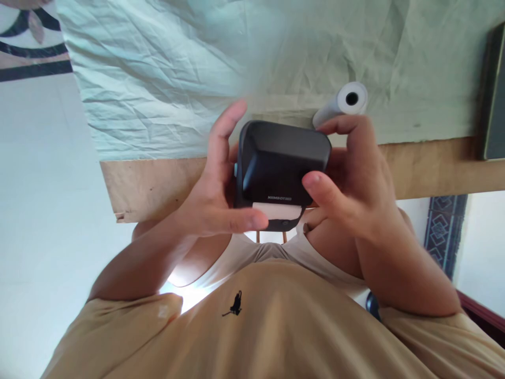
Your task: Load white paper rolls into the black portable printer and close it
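Note:
A black label printer (282, 163) marked NIIMBOT is held up over my lap, in front of the table's near edge. A strip of white paper (278, 211) sticks out of the slot at its near side. My left hand (216, 184) grips the printer's left side, its thumb lying at the paper and the index finger raised off the body. On the other side, my right hand (351, 179) holds the printer with the thumb on its top near the right edge; some of its fingers are hidden behind it. A white paper roll (335, 108) with a dark core lies just beyond my right hand.
A pale green cloth (165, 79) covers most of the wooden table (145, 184), whose bare near edge shows. At the far right stands a dark flat-sided object (495, 95), cut off by the frame.

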A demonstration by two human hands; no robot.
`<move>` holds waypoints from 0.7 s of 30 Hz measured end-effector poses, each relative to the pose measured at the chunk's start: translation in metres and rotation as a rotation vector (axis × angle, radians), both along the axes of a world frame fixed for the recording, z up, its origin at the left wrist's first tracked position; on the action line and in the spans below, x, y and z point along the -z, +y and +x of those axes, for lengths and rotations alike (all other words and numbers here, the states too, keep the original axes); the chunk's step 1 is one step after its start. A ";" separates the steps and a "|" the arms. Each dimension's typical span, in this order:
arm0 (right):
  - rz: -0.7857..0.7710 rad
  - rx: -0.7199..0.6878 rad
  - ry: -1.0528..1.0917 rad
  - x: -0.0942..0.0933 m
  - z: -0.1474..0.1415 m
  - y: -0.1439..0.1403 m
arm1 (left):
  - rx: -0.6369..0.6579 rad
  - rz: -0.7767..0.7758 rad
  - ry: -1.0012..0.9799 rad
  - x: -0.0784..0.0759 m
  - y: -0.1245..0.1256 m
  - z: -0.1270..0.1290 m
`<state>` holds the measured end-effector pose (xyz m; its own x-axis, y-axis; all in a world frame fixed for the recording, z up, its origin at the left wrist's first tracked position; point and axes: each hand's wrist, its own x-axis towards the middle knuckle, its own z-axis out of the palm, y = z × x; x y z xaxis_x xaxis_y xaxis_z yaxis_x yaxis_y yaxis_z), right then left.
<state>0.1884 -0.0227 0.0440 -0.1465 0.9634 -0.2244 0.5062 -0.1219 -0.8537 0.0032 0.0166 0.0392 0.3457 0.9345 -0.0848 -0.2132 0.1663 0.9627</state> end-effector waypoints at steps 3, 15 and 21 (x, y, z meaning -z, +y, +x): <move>-0.033 -0.066 -0.093 -0.004 -0.002 0.006 | -0.001 0.008 -0.005 0.004 -0.001 0.000; 0.115 -0.147 -0.200 0.004 0.000 0.005 | 0.246 0.153 -0.169 0.053 -0.014 -0.036; 0.210 -0.156 -0.105 0.004 -0.007 0.004 | 0.323 0.188 -0.277 0.063 -0.008 -0.044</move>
<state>0.1815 -0.0185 0.0401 -0.2827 0.9582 -0.0437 0.5923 0.1385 -0.7937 -0.0408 0.0089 -0.0241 0.6071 0.7658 0.2120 -0.4323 0.0945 0.8968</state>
